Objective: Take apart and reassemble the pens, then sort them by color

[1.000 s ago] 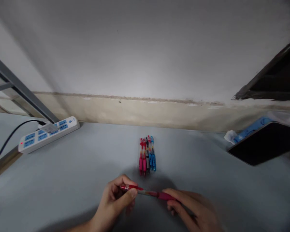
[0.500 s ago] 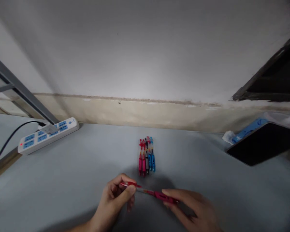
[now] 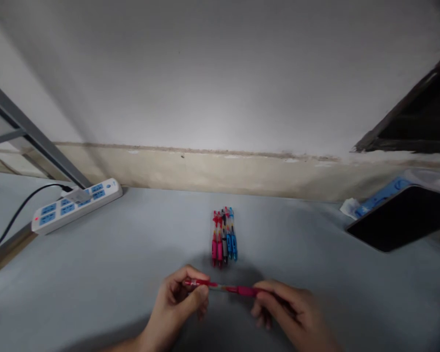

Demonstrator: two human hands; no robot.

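A red pen (image 3: pixel 227 288) with a clear middle lies level between my two hands, above the grey table. My left hand (image 3: pixel 181 300) pinches its red clip end between thumb and fingers. The pink grip end is held by the thumb and fingertips of my right hand (image 3: pixel 288 308), which hide its tip. Just beyond my hands, a row of several pens lies side by side on the table: pink ones (image 3: pixel 217 249) at the left, a grey and black one (image 3: pixel 225 244), and blue ones (image 3: pixel 232 244) at the right.
A white power strip (image 3: pixel 77 208) with a plugged-in black cable (image 3: pixel 18 217) lies at the back left of the table (image 3: pixel 143 234). At the right are a dark-screened tablet (image 3: pixel 399 220), a crumpled white tissue (image 3: pixel 349 208) and a blue packet (image 3: pixel 383 195). The wall (image 3: pixel 212 98) rises behind.
My right hand has shifted slightly and now pinches the very end of the pen, with its fingers more curled. The pen is more level and has rolled a little. The view has moved slightly.
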